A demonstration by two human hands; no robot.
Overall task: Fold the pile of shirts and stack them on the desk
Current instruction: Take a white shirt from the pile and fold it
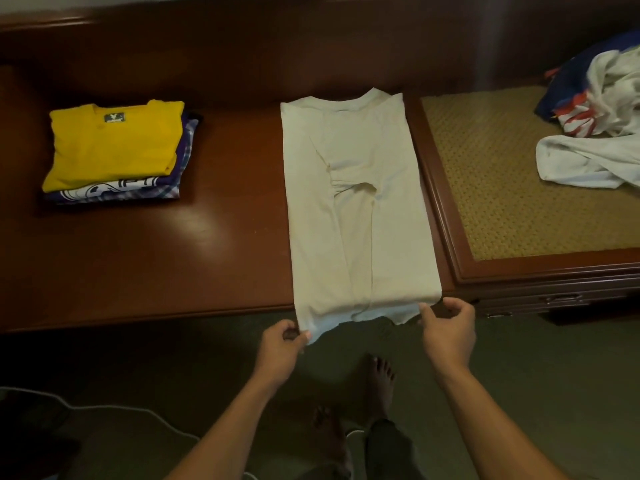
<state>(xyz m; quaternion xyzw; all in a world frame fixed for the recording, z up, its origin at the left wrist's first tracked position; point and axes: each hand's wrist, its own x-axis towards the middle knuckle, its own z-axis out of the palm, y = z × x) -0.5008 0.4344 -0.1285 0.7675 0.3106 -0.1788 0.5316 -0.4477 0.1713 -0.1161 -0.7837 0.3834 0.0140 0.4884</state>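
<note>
Your left hand (279,344) and right hand (449,327) each pinch a hem corner of the cream T-shirt (349,202), laid lengthwise on the tabletop (173,237) with its sides folded in. It looks light and limp (likely to sag mid-hem), so keep the corners taut when lifting.
</note>
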